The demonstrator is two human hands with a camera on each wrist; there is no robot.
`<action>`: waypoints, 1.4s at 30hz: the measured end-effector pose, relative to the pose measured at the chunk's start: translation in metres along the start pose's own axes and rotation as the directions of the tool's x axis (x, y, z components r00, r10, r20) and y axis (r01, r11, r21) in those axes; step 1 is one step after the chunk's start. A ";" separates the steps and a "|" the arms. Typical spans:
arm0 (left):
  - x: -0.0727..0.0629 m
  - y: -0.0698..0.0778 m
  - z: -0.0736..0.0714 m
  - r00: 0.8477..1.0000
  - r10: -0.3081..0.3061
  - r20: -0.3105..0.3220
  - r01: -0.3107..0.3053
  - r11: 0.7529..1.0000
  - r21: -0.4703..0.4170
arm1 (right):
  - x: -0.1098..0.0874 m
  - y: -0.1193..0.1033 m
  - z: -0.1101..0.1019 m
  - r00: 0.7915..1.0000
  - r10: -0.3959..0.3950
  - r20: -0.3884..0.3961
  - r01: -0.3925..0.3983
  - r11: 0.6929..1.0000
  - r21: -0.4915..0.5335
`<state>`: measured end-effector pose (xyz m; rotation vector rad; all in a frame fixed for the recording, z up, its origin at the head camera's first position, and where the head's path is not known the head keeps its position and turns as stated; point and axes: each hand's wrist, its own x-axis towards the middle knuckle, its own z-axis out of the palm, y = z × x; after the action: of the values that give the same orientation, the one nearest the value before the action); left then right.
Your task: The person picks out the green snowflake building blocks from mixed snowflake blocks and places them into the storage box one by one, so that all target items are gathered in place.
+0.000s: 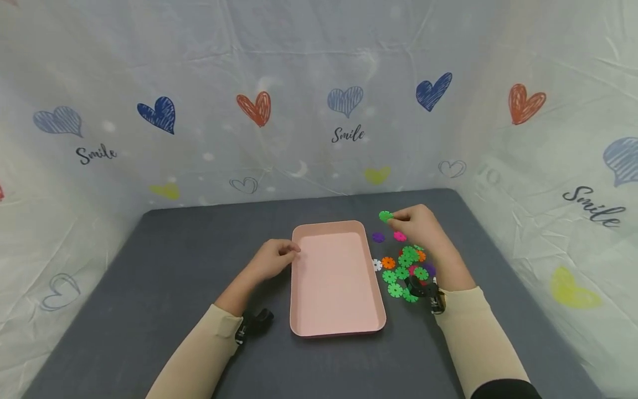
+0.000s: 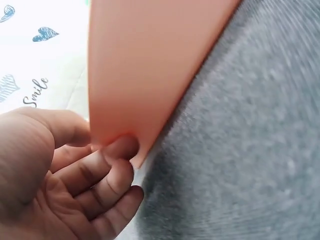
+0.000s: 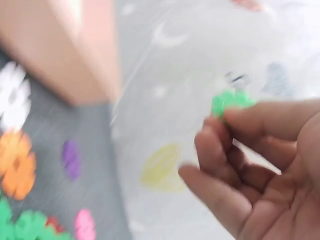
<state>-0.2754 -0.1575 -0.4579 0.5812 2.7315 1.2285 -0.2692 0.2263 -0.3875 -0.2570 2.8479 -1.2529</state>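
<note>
In the head view my right hand [image 1: 416, 224] pinches a green notched plastic disc [image 1: 385, 216] above the table, beyond a loose pile of similar discs. The right wrist view shows this green disc [image 3: 232, 102] between thumb and fingertips, partly covered by them. My left hand [image 1: 271, 259] is at the left side of a shallow pink tray [image 1: 339, 280] and holds its rim. From the left wrist, curled fingers [image 2: 120, 175] touch the tray's outer wall [image 2: 145, 60], while the thumb tip is hidden behind the edge.
Right of the tray lie several green discs [image 1: 395, 290], with an orange disc [image 1: 388, 262], a white disc [image 1: 377, 265], a purple disc [image 1: 378, 237] and a pink disc [image 1: 400, 236]. A dark grey cloth [image 1: 199, 266] covers the table. Heart-printed curtains [image 1: 299, 66] stand behind and beside it.
</note>
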 end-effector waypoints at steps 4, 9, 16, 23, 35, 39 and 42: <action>0.000 -0.005 0.003 0.998 0.005 -0.059 -0.005 1.000 -0.007 | -0.009 -0.020 -0.004 0.997 -0.043 0.071 0.036 0.994 0.104; 0.001 -0.012 0.008 0.994 0.015 -0.109 -0.019 0.999 -0.037 | -0.019 -0.039 -0.002 0.990 -0.093 0.105 0.075 0.983 0.167; 0.001 -0.014 0.011 0.992 0.036 -0.123 -0.040 0.999 -0.029 | -0.028 -0.053 0.011 0.995 -0.089 0.047 0.073 0.958 0.276; 0.003 -0.016 0.009 0.993 0.042 -0.110 -0.043 0.999 -0.007 | -0.033 -0.069 0.030 0.985 -0.140 0.105 0.107 0.957 0.269; 0.005 -0.014 0.010 0.994 0.036 -0.105 -0.036 0.999 0.004 | -0.035 -0.077 0.069 0.956 -0.198 0.216 0.141 0.957 0.252; 0.005 -0.014 0.009 0.996 0.042 -0.082 -0.041 0.999 0.008 | -0.037 -0.080 0.083 0.939 -0.237 0.248 0.171 0.951 0.258; 0.005 -0.017 0.008 0.996 0.047 -0.071 -0.047 0.999 -0.004 | -0.039 -0.084 0.094 0.928 -0.245 0.282 0.174 0.952 0.253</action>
<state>-0.2833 -0.1601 -0.4752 0.6167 2.7867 1.2912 -0.2110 0.1078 -0.3918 -0.7019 2.4391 -1.4090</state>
